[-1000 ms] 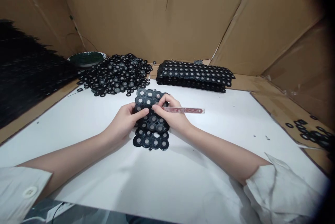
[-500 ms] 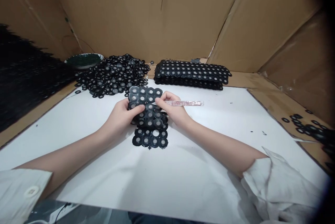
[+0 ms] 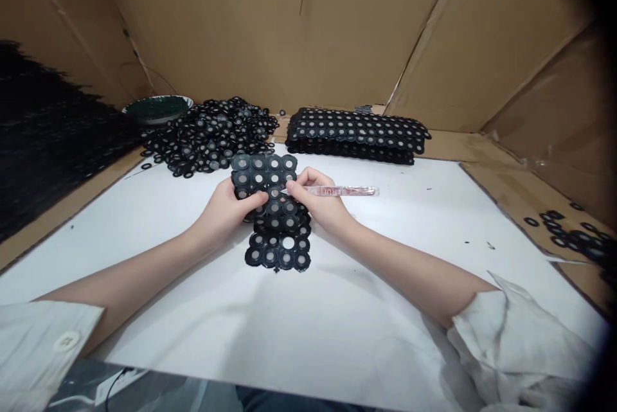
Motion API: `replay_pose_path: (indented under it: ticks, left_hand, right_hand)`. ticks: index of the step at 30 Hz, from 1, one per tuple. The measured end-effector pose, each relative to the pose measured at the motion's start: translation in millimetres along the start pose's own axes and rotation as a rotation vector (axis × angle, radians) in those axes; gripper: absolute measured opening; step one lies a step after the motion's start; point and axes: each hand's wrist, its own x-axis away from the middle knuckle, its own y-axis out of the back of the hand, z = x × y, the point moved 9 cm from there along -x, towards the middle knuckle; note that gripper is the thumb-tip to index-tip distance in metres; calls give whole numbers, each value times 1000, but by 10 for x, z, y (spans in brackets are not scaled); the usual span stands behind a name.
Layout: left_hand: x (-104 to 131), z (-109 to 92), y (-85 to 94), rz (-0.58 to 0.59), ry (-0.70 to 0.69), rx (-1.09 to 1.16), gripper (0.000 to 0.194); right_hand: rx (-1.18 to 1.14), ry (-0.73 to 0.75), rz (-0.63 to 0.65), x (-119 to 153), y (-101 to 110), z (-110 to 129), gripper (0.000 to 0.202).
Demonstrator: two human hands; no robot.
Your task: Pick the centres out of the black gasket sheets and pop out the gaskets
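Observation:
My left hand (image 3: 229,206) grips a black sheet of joined rubber rings (image 3: 274,208) by its left side, thumb across the front. Pale discs show in the ring centres. My right hand (image 3: 321,197) is closed on a slim tool with a clear, red-lettered handle (image 3: 349,191); its pale pointed tip touches or nearly touches a ring near the sheet's middle. Whether it is a craft knife or something else I cannot tell. Beneath the held sheet, another black ring sheet (image 3: 278,259) lies on the white table, its lower rows showing.
A heap of loose black rings (image 3: 212,135) lies at the back left, beside a bowl of dark green stuff (image 3: 157,110). Stacked ring sheets (image 3: 357,132) stand at the back. More black pieces (image 3: 573,235) lie at the right on cardboard. Cardboard walls (image 3: 270,33) enclose the table (image 3: 193,328).
The held sheet has tilted and shifted slightly left at its top. Both hands keep their grips, and the tool's tip stays near the sheet's middle. The whole view has moved a little.

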Motion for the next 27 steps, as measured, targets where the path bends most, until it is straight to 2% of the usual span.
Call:
replay_pose_path:
  ticks: [6,14,22,27]
  left_hand:
    - [-5,68,-124,129,88,115,36]
    - [-17,139,-34,34,144,103,30]
    - [54,106,28,-34,125,-59,24]
    - [102,229,-79,35,296,90,25]
  right_hand:
    - [52,45,-3,21,-4,39,25]
    - [50,59,-6,8,24,27,24]
    - [183,95,34,41,-38,45,22]
    - [324,121,2,49,-10,46,21]
